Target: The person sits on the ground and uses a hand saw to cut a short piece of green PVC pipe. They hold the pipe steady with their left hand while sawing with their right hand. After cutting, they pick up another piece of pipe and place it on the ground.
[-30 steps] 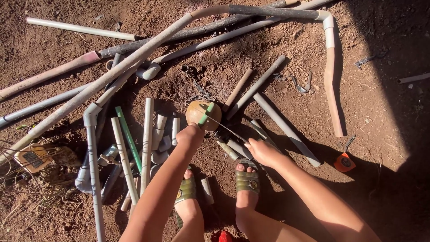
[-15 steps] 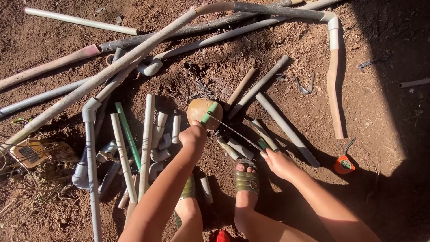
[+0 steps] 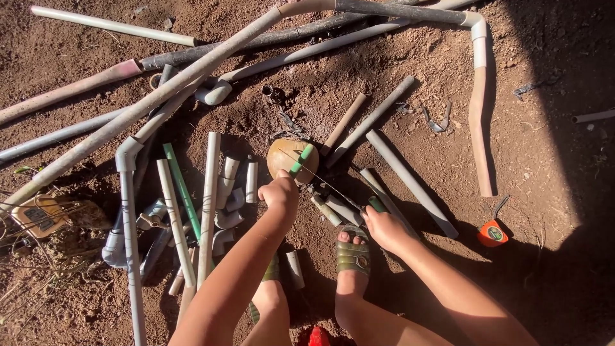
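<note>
Head view of a person crouched on bare ground, both feet in green sandals [image 3: 353, 255]. The landmark is the round tan stone [image 3: 291, 159] at the middle of the scene. A short green pipe piece [image 3: 302, 159] lies across the stone's top. The left hand [image 3: 280, 192], just below the stone, is curled closed and presses on the near end of the green piece, pinning it against the stone. The right hand [image 3: 384, 227], below and to the right of the stone, is closed around the handle of a thin saw blade [image 3: 320, 176], which runs up and leftward from that hand and crosses the green piece on the stone.

Judged from how things lie, cutting is in hand but not finished: the green piece appears whole, with no separated end visible; how deep any cut goes is too small to tell. Several short grey offcuts [image 3: 232, 192] lie left of the stone and just below it, suggesting comparable cuts are already done.

The surface is dry reddish dirt [image 3: 538, 147], sunlit, with deep shade to the right of the stone and along the lower edge. Long grey pipes [image 3: 160, 96] cross above and left of the stone; a bent pipe with elbow [image 3: 477, 77] stands well to its right. An orange tape measure [image 3: 492, 232] rests on the ground, right of and below the stone. No walls are visible; the setting appears outdoors.
</note>
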